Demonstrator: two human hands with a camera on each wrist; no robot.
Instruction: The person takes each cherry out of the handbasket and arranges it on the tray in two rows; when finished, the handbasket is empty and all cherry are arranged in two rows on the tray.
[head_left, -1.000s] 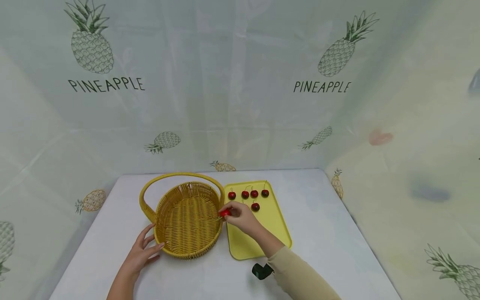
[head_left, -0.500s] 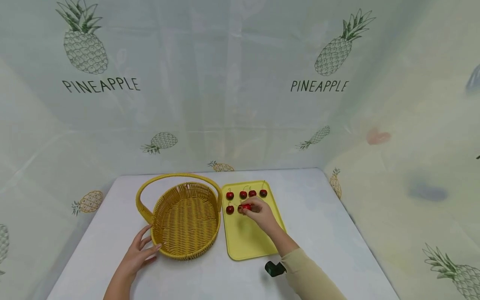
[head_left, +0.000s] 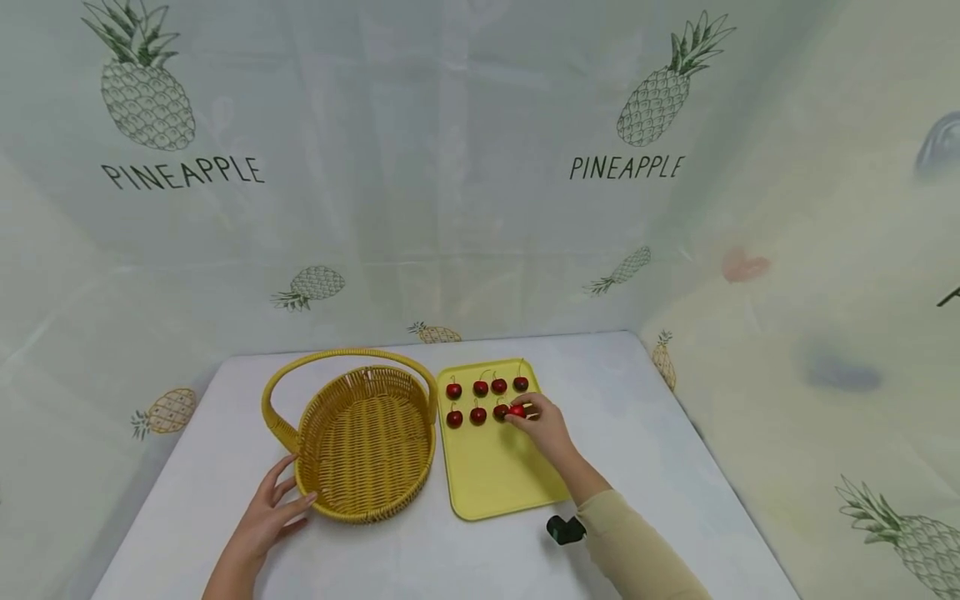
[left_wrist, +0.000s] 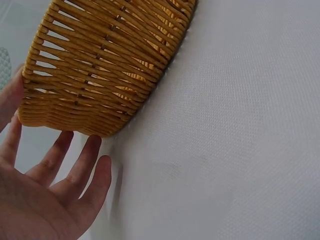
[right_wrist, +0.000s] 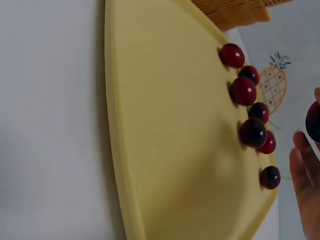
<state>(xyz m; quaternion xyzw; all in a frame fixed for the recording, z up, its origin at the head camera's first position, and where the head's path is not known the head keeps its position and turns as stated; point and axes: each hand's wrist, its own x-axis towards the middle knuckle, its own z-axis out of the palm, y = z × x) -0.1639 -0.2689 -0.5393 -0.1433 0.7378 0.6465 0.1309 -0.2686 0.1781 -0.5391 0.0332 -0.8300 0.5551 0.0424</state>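
My right hand (head_left: 542, 425) pinches a red cherry (head_left: 517, 411) between thumb and fingers over the right part of a yellow tray (head_left: 498, 483). That cherry (right_wrist: 314, 121) shows at the right edge of the right wrist view. Several dark red cherries with stems lie on the tray in two rows, one of them a cherry (head_left: 454, 419) at the left end of the nearer row. To the tray's left stands a woven yellow basket (head_left: 367, 450) with a tall handle, nothing inside it. My left hand (head_left: 262, 518) touches the basket's near left side, its extended fingertips (left_wrist: 93, 142) against the wicker wall.
A white tabletop (head_left: 637, 417) lies under everything. Behind it hangs a pale curtain (head_left: 420, 167) printed with pineapples. The basket's arched handle (head_left: 348, 353) rises above its rim close to the tray. A small dark object (head_left: 566, 530) sits at the right sleeve.
From beside the basket's right rim, my right hand has moved rightward across the tray with the cherry. More cherries in the nearer row now show. The left hand stays at the basket.
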